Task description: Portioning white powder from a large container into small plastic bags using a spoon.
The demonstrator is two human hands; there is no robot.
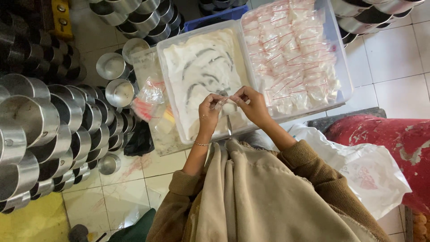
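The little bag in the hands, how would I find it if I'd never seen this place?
Find the big clear tub on the tiled floor, split between white powder and filled packets. Over its near edge, left hand and right hand pinch one little bag. It alone is held up.

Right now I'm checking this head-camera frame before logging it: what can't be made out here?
- Small bag: contents unclear, covered by left hand and right hand, and too small.
- Spoon: its bowl is hidden by the hands.
- Filled bags in the clear tub: count unreadable; they overlap.
- Metal pots: stacks cut off at left and top edges.
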